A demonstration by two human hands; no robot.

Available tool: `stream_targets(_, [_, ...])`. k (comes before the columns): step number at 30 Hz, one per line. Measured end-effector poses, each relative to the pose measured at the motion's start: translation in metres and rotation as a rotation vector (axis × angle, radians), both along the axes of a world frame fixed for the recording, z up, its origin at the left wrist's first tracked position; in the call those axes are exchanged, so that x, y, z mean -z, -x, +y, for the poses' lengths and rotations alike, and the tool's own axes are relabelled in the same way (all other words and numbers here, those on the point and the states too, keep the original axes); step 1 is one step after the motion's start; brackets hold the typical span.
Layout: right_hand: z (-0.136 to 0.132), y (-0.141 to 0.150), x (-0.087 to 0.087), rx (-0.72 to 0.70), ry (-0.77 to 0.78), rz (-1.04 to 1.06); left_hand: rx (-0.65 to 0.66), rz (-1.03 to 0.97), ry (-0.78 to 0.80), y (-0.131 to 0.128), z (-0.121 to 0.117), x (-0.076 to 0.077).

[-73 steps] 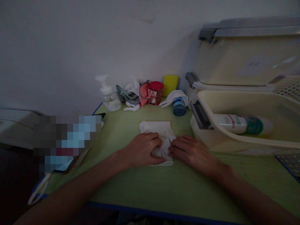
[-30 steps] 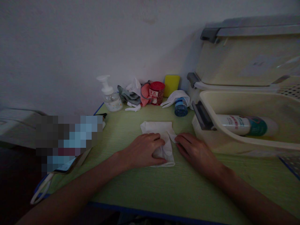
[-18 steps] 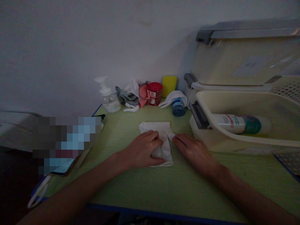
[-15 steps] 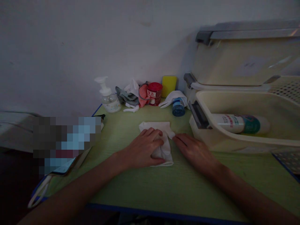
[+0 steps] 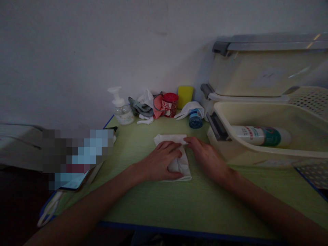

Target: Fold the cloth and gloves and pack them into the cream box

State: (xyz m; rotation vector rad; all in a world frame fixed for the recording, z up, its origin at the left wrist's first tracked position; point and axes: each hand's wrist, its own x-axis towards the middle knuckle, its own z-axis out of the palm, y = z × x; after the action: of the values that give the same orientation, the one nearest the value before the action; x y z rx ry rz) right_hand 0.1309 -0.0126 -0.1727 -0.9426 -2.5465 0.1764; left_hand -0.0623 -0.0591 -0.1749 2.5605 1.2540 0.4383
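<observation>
A white cloth [image 5: 179,163] lies folded on the green table [image 5: 159,208], slightly creased. Over its left half rests my left hand [image 5: 164,160], palm down with fingers and thumb spread, pressing it against the tabletop. The fingers of my right hand [image 5: 205,155] are drawn together at the cloth's upper right edge and appear to pinch it. Their tips overlap the cloth, so the exact hold is partly hidden.
At the wall stand a pump bottle [image 5: 123,111], crumpled cloths [image 5: 143,106], a red canister [image 5: 169,105], a yellow sponge-like block [image 5: 185,97] and a blue jar [image 5: 195,119]. Right: a cream bin [image 5: 256,155] holding a white-and-green bottle [image 5: 263,135]. Left: a phone [image 5: 74,181].
My right hand has moved slightly up and left, bringing the cloth's pulled-out right corner in toward the upper edge. My left hand stays spread on the cloth. The camera view has shifted a little.
</observation>
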Motion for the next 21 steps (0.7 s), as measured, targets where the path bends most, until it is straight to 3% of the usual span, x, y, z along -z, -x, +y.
stream_targets(10, [0.015, 0.02, 0.011, -0.028, 0.004, 0.287, -0.024, -0.096, 0.066, -0.001, 0.002, 0.0])
stream_targets(16, [0.014, 0.02, 0.018, -0.053, 0.088, 0.351, -0.233, -0.385, 0.234, 0.0, 0.004, -0.002])
stream_targets(21, [0.013, 0.02, 0.017, -0.056, 0.105, 0.39, -0.333, -0.545, 0.258, -0.002, 0.018, -0.004])
